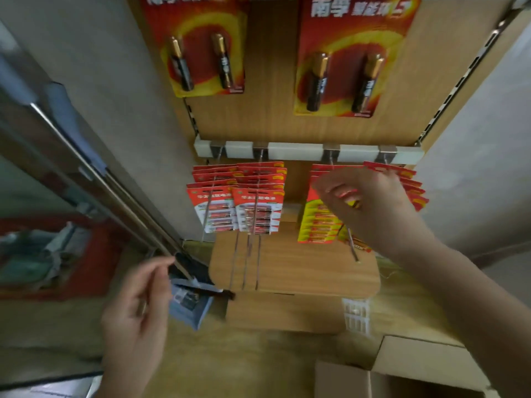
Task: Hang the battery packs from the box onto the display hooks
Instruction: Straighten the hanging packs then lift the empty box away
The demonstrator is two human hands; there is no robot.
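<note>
**Head view, read left to right.** The left hand (135, 320) hangs low in front of the shelf (301, 271). Its fingers (156, 268) are loosely spread and, as far as the motion blur allows, hold nothing. On the rail (296, 150), the two left hooks (260, 152) are already stocked with rows of red-and-white packs (258, 208). The third hook (354, 248), whose free end shows below the raised right hand (370, 208), carries a row of red-and-yellow packs (314, 225). The fingers (330, 191) of that hand are curled, pinching what appears to be a further red-and-yellow pack (349, 196) at the front of the row. The fourth hook (386, 153) holds red packs (415, 196), partly hidden by the hand. The box (416, 369) stands open at lower right, well apart from the hooks, and its contents cannot be seen.

**Judged stage:** well advanced. All four hooks are loaded and one pack is in hand at the third. What remains depends on the box's hidden stock.
</note>
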